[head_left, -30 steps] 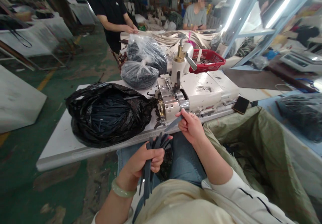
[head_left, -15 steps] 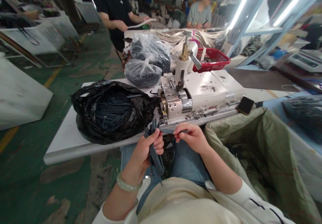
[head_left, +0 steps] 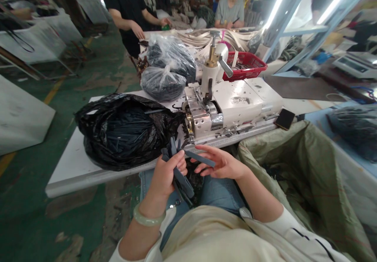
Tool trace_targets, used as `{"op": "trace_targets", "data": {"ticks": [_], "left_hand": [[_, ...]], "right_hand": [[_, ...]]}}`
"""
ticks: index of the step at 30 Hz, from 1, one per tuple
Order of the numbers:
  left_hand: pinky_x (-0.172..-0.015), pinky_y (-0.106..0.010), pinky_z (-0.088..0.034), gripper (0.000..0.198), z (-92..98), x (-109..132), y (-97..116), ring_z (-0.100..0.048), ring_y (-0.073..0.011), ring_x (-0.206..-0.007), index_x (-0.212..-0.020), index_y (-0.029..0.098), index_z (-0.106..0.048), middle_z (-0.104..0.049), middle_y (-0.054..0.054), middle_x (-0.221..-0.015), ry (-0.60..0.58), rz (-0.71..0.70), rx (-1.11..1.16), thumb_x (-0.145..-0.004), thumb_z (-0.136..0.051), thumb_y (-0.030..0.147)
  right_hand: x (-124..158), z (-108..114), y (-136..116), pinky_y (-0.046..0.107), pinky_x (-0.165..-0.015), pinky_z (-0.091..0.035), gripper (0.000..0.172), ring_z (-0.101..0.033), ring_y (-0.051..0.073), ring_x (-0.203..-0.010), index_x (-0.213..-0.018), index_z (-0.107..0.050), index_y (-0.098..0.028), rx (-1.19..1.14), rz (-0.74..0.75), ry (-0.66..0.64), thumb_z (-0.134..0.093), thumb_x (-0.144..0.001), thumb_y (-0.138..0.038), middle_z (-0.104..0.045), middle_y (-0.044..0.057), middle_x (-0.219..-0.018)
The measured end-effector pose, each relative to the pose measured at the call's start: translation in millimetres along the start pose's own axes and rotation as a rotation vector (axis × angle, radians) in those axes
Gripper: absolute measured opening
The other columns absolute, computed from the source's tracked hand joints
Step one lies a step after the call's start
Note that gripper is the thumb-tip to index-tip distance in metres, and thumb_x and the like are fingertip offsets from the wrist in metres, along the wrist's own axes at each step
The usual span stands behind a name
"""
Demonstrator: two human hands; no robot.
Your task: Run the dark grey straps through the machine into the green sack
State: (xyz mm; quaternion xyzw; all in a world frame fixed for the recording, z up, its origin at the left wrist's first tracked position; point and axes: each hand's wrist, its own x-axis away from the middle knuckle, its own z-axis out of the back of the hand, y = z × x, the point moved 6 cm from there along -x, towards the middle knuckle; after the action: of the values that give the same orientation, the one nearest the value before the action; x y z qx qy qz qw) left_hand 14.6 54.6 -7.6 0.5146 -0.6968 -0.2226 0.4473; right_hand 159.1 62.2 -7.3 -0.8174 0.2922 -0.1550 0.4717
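Observation:
My left hand [head_left: 172, 171] is closed around a bundle of dark grey-blue strips [head_left: 184, 184], whose ends stick out above and below the fist. One single strip [head_left: 202, 158] juts from the left thumb and fingertips toward the right. Beside it my right hand [head_left: 220, 163] has its fingers spread, with the strip's free end lying by the palm; no grip on it shows. Just beyond the hands stands a white machine [head_left: 235, 101] with a metal head. Left of it, a black plastic bag [head_left: 88, 124] lies open, full of similar strips.
Clear plastic bags [head_left: 171, 61] of dark pieces and a red basket [head_left: 250, 63] sit behind. A phone [head_left: 284, 119] lies at the table's right edge. A green sack [head_left: 318, 152] stands open at my right. Two people are across the table.
My right hand has opened from its pinch on the single strip. The strip now slants down to the right. Across the table, the person in black has lowered a pale strip out of sight.

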Motion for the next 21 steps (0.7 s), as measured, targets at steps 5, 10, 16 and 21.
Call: {"op": "trace_targets", "data": {"ticks": [5,10,16,21], "left_hand": [[-0.039,-0.017,-0.024,0.039,-0.5,-2,-7,-0.031,-0.0037,-0.039,-0.057,0.017,-0.040,-0.034,0.009,-0.046,-0.009,0.026,-0.071,-0.069,-0.075,0.030],[-0.039,-0.016,-0.024,0.036,11.1,-5,0,-0.029,-0.0030,-0.040,-0.059,0.016,-0.044,-0.034,0.009,-0.047,0.039,0.026,-0.017,-0.067,-0.077,0.030],[-0.038,-0.015,-0.025,0.036,18.6,-3,10,-0.029,-0.0027,-0.041,-0.060,0.015,-0.046,-0.034,0.009,-0.047,0.063,0.013,0.028,-0.064,-0.079,0.028],[-0.038,-0.015,-0.026,0.035,19.2,-4,10,-0.030,-0.0028,-0.042,-0.060,0.015,-0.046,-0.035,0.009,-0.048,0.064,0.012,0.035,-0.065,-0.078,0.027]], "right_hand": [[-20,2,-4,0.015,-0.039,-0.035,0.034,-0.046,0.005,-0.041,-0.097,-0.062,-0.014,0.271,-0.079,0.130,-0.061,-0.083,-0.045,-0.058,-0.003,-0.060],[-47,53,-30,0.016,-0.030,-0.015,0.038,-0.025,0.004,-0.029,-0.066,-0.054,-0.016,0.316,0.043,0.596,-0.056,-0.083,-0.050,-0.035,-0.010,-0.036],[-63,111,-48,0.017,-0.029,-0.011,0.031,-0.020,0.003,-0.027,-0.059,-0.050,-0.016,0.077,0.092,0.845,-0.062,-0.078,-0.037,-0.031,-0.010,-0.032],[-68,118,-51,0.017,-0.029,-0.011,0.027,-0.020,0.004,-0.027,-0.058,-0.050,-0.016,0.055,0.117,0.903,-0.057,-0.080,-0.031,-0.031,-0.010,-0.032]]}}
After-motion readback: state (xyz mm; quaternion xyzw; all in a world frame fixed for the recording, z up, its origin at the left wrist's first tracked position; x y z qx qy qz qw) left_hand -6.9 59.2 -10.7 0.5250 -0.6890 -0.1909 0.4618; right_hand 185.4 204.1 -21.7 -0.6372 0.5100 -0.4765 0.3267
